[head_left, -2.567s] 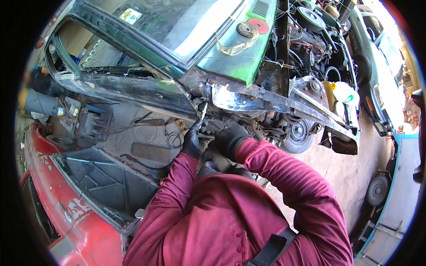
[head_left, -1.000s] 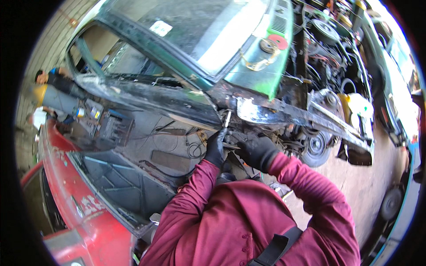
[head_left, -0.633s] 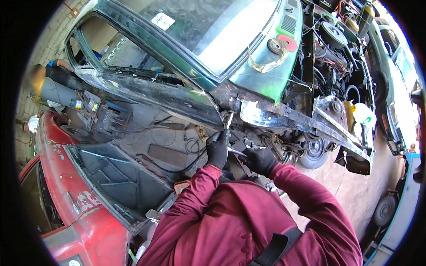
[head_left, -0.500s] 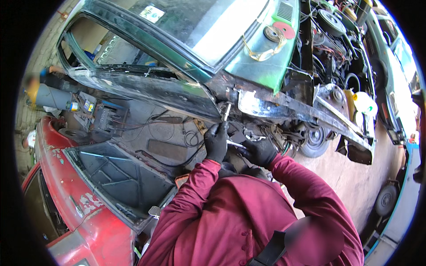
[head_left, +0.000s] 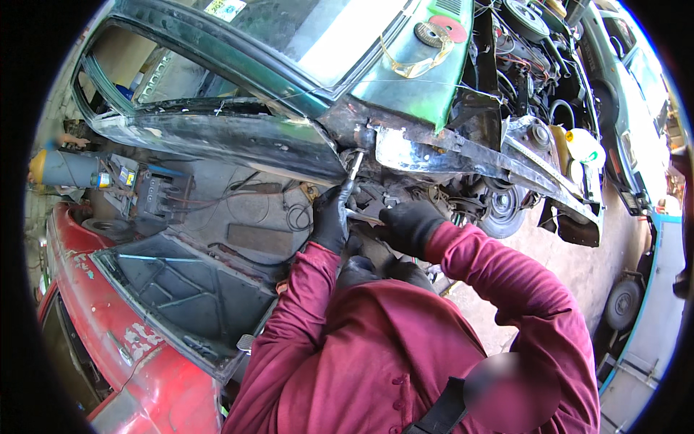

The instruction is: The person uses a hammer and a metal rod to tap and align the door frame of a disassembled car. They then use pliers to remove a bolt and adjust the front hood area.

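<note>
A workshop floor (head_left: 499, 293) spreads between one stripped green car (head_left: 231, 150) and one red car (head_left: 137, 343); two discs (head_left: 453, 29) lie on the green cowl (head_left: 390, 90). The left hand (head_left: 330, 219) has its grip clenched around one metal shaft (head_left: 354, 171), long axis slanting up and slightly right to the door's front edge; the right hand (head_left: 410, 221) grasps one metal handle (head_left: 364, 217), running nearly sideways between both hands

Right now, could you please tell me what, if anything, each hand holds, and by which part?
The left hand holds a silver rod by its lower part; the right hand grips a metal bar near its right end.
</note>
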The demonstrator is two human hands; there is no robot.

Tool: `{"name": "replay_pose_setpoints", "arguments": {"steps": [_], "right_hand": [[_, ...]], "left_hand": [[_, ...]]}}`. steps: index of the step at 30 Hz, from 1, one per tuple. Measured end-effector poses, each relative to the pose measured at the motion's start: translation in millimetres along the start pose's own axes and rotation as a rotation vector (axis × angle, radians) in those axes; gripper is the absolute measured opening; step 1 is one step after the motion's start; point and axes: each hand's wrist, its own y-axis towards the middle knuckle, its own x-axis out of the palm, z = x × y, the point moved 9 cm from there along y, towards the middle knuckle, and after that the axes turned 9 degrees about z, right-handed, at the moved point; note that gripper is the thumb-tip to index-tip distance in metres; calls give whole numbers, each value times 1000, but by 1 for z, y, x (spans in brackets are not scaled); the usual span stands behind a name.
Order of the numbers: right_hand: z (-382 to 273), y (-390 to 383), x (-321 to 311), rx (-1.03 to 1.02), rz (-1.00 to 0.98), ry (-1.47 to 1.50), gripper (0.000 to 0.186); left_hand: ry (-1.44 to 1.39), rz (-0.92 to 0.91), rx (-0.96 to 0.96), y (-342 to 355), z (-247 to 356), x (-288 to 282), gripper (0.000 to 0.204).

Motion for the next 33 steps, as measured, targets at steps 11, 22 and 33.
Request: {"name": "replay_pose_setpoints", "arguments": {"steps": [11, 22, 33], "right_hand": [[52, -20, 56, -22, 57, 131, 33], [31, -56, 64, 15, -73, 145, 33], [107, -95, 231, 88, -213, 169, 37]], "left_hand": [[208, 142, 250, -4, 4, -4, 33], [83, 143, 128, -47, -27, -23, 29], [181, 197, -93, -2, -209, -87, 28]]}}
